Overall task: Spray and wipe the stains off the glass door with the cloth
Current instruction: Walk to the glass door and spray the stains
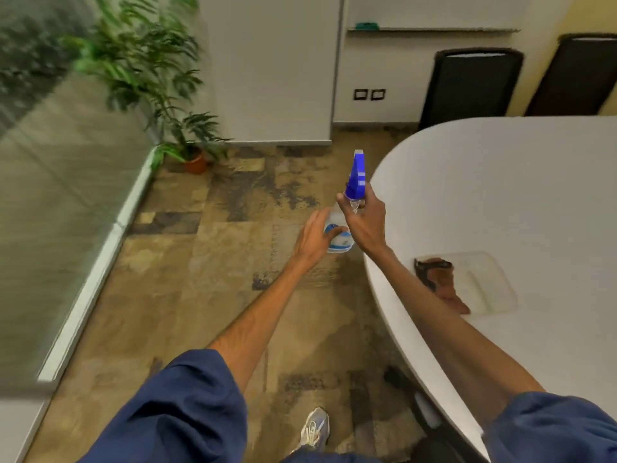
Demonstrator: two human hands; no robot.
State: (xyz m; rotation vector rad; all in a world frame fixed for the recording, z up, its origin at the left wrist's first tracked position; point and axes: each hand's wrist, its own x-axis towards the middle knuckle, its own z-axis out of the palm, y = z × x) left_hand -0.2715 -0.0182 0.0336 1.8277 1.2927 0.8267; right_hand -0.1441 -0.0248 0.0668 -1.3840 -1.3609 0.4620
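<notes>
A clear spray bottle [340, 241] with a blue trigger head hangs in the air over the floor, just off the table's left edge. My right hand [365, 222] grips its neck below the blue head. My left hand [315, 238] cups the lower body of the bottle, fingers partly around it. A brown cloth [444, 282] lies crumpled in a clear shallow tray [490, 285] on the white table [500, 195]. The glass door [60, 182] runs along the left, blurred, with a white frame at floor level.
A potted fern [197, 162] stands in the corner by the glass. Two black chairs [470, 88] sit behind the rounded table. The floor is patterned brown tile, and my shoe [314, 429] shows at the bottom.
</notes>
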